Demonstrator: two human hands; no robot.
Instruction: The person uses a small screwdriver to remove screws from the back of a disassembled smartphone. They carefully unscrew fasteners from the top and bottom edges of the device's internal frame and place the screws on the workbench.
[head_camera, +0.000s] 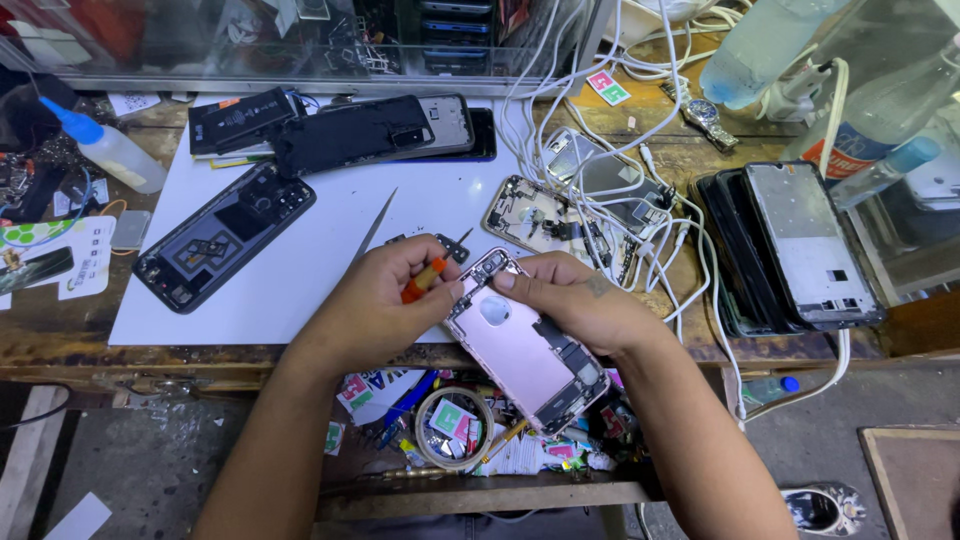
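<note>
Head view, looking down over a worn wooden table (60, 340): left hand (385, 300) with its grip clenched on an orange-handled small screwdriver (424, 279), tip set at the top corner of a pink metal opened phone housing (525, 340). Right hand (575, 300) with its grip grasping that housing at its upper edge, held tilted over the table's front edge, between both hands. Behind, on a white flat work mat (300, 250): a black opened phone back (222, 236), steel tweezers (375, 228), tangled white cables (640, 190) to the right.
</note>
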